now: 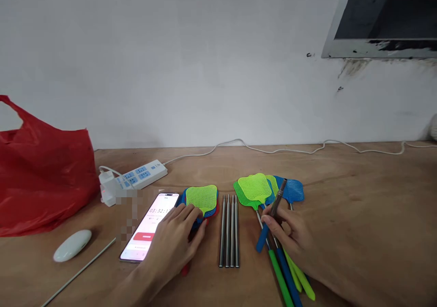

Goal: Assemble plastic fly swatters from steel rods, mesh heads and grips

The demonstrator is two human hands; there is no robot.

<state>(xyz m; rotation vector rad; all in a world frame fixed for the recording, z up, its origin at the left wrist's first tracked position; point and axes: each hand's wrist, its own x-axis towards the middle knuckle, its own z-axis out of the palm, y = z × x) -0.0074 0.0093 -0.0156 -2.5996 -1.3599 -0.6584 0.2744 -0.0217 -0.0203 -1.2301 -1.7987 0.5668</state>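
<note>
My right hand [290,227] pinches a short telescopic handle with a blue grip [262,238], tilted so its metal end points up and away. Beneath it several fly swatters [254,187] with green, yellow-green and blue heads lie fanned, handles toward me. My left hand [177,229] closes its fingers and thumb around the lower part of a stack of fly swatter heads [202,196], yellow-green on top, blue and red below. The hand covers the stack's near end, and a bit of red shows below the thumb. Between my hands lie several metal rods [228,232] side by side.
A lit phone [153,225] showing a timer lies left of my left hand. Farther left are a white power strip [146,175] with a plugged-in charger, a white oval object [72,245], a thin rod [80,270] and a red plastic bag [44,175]. A cable [273,151] runs along the wall.
</note>
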